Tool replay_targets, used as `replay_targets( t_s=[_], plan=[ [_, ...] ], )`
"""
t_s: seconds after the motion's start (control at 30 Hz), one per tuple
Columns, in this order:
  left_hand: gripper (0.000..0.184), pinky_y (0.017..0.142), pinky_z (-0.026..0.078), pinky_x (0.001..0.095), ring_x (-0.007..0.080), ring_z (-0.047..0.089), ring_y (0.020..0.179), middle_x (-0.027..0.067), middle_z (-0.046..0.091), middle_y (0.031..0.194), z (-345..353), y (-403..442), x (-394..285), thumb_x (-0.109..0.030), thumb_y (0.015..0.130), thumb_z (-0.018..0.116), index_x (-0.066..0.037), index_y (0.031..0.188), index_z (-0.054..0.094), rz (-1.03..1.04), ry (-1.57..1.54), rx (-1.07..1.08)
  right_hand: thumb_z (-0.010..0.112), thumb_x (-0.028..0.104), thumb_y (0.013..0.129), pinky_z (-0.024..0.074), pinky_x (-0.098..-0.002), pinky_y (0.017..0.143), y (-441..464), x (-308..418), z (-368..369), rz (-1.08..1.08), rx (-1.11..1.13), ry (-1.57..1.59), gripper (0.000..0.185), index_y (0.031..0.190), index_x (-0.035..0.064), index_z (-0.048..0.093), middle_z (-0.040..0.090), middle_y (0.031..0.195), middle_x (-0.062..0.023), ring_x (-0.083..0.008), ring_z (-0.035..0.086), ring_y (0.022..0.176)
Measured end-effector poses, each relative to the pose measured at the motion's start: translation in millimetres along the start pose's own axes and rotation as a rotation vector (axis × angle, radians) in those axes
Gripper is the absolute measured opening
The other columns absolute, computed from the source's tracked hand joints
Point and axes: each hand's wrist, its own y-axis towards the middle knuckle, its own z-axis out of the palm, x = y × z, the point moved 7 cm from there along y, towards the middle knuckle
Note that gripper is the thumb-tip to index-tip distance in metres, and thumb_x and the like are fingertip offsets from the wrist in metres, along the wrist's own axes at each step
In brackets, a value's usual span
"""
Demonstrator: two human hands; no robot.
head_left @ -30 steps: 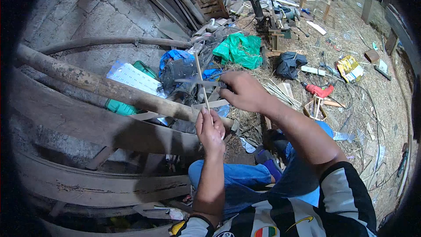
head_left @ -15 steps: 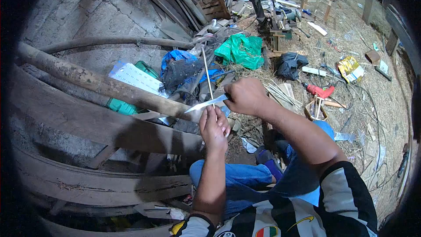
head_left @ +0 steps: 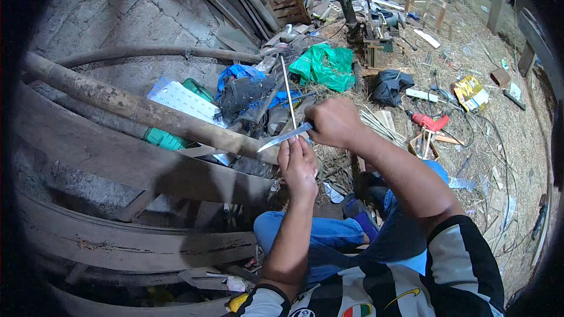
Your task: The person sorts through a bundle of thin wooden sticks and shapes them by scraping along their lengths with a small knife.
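Note:
My left hand (head_left: pixel 298 169) pinches the lower end of a thin pale wooden stick (head_left: pixel 288 91), which points up and away from me. In my right hand (head_left: pixel 333 122) is a knife (head_left: pixel 285 137), its handle mostly hidden in the closed fist. The blade lies across the stick just above my left fingertips, its tip pointing left and down. Whether the edge bites into the wood I cannot tell.
A long round pole (head_left: pixel 135 105) and wooden planks (head_left: pixel 117 152) run along the left. Beyond my hands lie a green plastic bag (head_left: pixel 326 67) and a black bag (head_left: pixel 390 87). To the right are several thin sticks (head_left: pixel 380 124), a red power drill (head_left: pixel 429 122) with cables and a yellow packet (head_left: pixel 471 93).
Both hands have shifted a little to the right, with the stick and knife. The left hand has turned slightly, and the blade sits a bit closer to the stick's held end.

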Motion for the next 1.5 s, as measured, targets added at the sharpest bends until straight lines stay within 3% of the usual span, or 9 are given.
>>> replay_targets(
  t_s=[0.17, 0.33, 0.47, 0.83, 1.13, 1.3, 1.33, 1.37, 1.5],
  plan=[
    [0.028, 0.034, 0.022, 0.0257, 0.0060, 0.028, 0.040, -0.0052, 0.035, 0.059, 1.1, -2.9, 15.7, -0.035, 0.105, 0.050, -0.013, 0.087, 0.047, -0.069, -0.155, -0.006, 0.069, 0.032, 0.074, 0.0526, -0.0494, 0.056, 0.9, -11.6, 14.1, 0.067, -0.006, -0.066, 0.019, 0.075, 0.0124, 0.071, 0.068, 0.068, -0.0154, -0.0367, 0.068, 0.065],
    [0.033, 0.035, 0.019, 0.0260, 0.0065, 0.023, 0.039, -0.0047, 0.030, 0.056, 12.1, -4.3, 17.5, -0.039, 0.105, 0.048, -0.013, 0.085, 0.045, -0.112, -0.216, 0.011, 0.059, 0.022, 0.076, 0.0562, -0.0489, 0.060, -1.5, -12.5, 5.7, 0.080, -0.085, -0.060, 0.019, 0.069, 0.0066, 0.069, 0.069, 0.072, -0.0216, -0.0388, 0.070, 0.066],
    [0.032, 0.036, 0.020, 0.0258, 0.0075, 0.021, 0.041, -0.0049, 0.028, 0.055, 10.0, -4.8, 24.7, -0.040, 0.103, 0.051, -0.014, 0.084, 0.047, -0.159, -0.229, -0.008, 0.060, 0.022, 0.075, 0.0566, -0.0492, 0.061, -1.5, -17.8, 10.3, 0.114, -0.094, -0.079, 0.019, 0.069, 0.0062, 0.069, 0.069, 0.073, -0.0217, -0.0389, 0.070, 0.066],
    [0.030, 0.035, 0.019, 0.0266, 0.0084, 0.020, 0.040, -0.0055, 0.025, 0.054, -13.8, -2.7, 54.9, -0.036, 0.105, 0.045, -0.016, 0.082, 0.047, -0.300, -0.389, -0.030, 0.057, 0.021, 0.077, 0.0585, -0.0483, 0.067, 2.0, -18.4, 40.2, 0.143, 0.131, -0.148, 0.024, 0.080, 0.0054, 0.075, 0.072, 0.085, -0.0216, -0.0372, 0.073, 0.077],
    [0.032, 0.034, 0.018, 0.0271, 0.0091, 0.019, 0.040, -0.0049, 0.025, 0.054, -48.9, -7.1, 80.8, -0.037, 0.104, 0.044, -0.016, 0.081, 0.046, -0.448, -0.513, -0.111, 0.053, 0.020, 0.082, 0.0585, -0.0480, 0.067, 5.0, -20.0, 74.0, 0.152, 0.139, -0.157, 0.026, 0.077, 0.0069, 0.074, 0.073, 0.086, -0.0199, -0.0359, 0.073, 0.078],
    [0.026, 0.032, 0.020, 0.0271, 0.0088, 0.022, 0.040, -0.0049, 0.026, 0.054, -57.3, -69.4, 104.0, -0.026, 0.104, 0.040, -0.016, 0.081, 0.047, -0.540, -0.489, -0.158, 0.054, 0.017, 0.084, 0.0579, -0.0479, 0.067, 17.6, -135.7, 61.8, 0.444, -0.034, -0.227, 0.023, 0.084, 0.0075, 0.075, 0.073, 0.090, -0.0186, -0.0353, 0.073, 0.081],
    [0.027, 0.033, 0.021, 0.0274, 0.0089, 0.022, 0.040, -0.0049, 0.026, 0.054, -62.9, -79.7, 116.3, -0.027, 0.105, 0.039, -0.016, 0.081, 0.047, -0.564, -0.579, -0.041, 0.054, 0.017, 0.084, 0.0578, -0.0472, 0.068, 18.2, -151.2, 52.2, 0.487, -0.031, -0.240, 0.023, 0.086, 0.0067, 0.075, 0.073, 0.093, -0.0191, -0.0354, 0.073, 0.083],
    [0.028, 0.033, 0.022, 0.0276, 0.0091, 0.023, 0.040, -0.0050, 0.026, 0.053, -63.5, -86.3, 121.7, -0.028, 0.106, 0.038, -0.016, 0.082, 0.047, -0.584, -0.669, 0.070, 0.054, 0.017, 0.085, 0.0576, -0.0471, 0.069, 17.7, -150.4, 36.8, 0.539, -0.049, -0.226, 0.024, 0.087, 0.0061, 0.076, 0.073, 0.091, -0.0196, -0.0361, 0.073, 0.082],
    [0.031, 0.036, 0.027, 0.0269, 0.0091, 0.025, 0.040, -0.0046, 0.028, 0.054, -94.6, -68.0, 103.6, -0.032, 0.107, 0.037, -0.015, 0.084, 0.048, -0.524, -0.670, -0.008, 0.058, 0.018, 0.080, 0.0571, -0.0490, 0.070, 24.1, -100.5, 36.0, 0.426, -0.018, -0.207, 0.022, 0.079, 0.0032, 0.073, 0.072, 0.086, -0.0223, -0.0391, 0.072, 0.079]
  ],
)
